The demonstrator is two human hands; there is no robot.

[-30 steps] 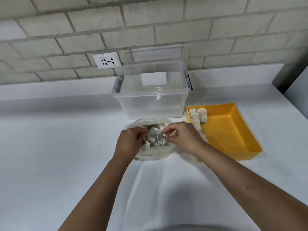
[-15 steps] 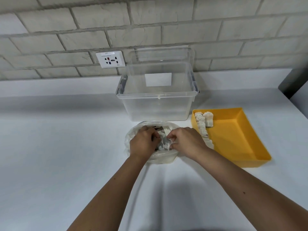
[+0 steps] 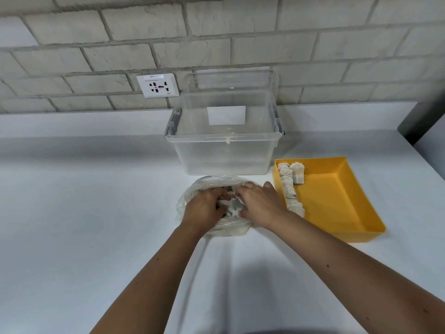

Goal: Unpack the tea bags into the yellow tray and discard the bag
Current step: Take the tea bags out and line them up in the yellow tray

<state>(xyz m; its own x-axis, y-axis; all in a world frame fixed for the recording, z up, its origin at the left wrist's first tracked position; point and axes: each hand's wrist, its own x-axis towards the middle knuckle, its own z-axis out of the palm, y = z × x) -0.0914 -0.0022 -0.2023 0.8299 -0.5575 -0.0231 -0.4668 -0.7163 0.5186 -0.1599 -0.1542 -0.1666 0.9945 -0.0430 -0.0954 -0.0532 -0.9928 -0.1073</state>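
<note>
I am watching both hands digging into the clear plastic bag (image 3: 190,192) in the middle of the counter (image 3: 84,213), just in front of a clear bin (image 3: 224,153). The right hand (image 3: 261,206) is curling its fingers around loose tea bags (image 3: 233,205); I cannot tell what the left hand (image 3: 204,209) is grasping with its curled fingers. A row of tea bags (image 3: 287,189) is lying along the yellow tray's (image 3: 337,203) left wall.

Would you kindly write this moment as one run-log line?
step: unpacking | left hand: gripping tea bags inside bag | right hand: same | tray: partly filled
</note>
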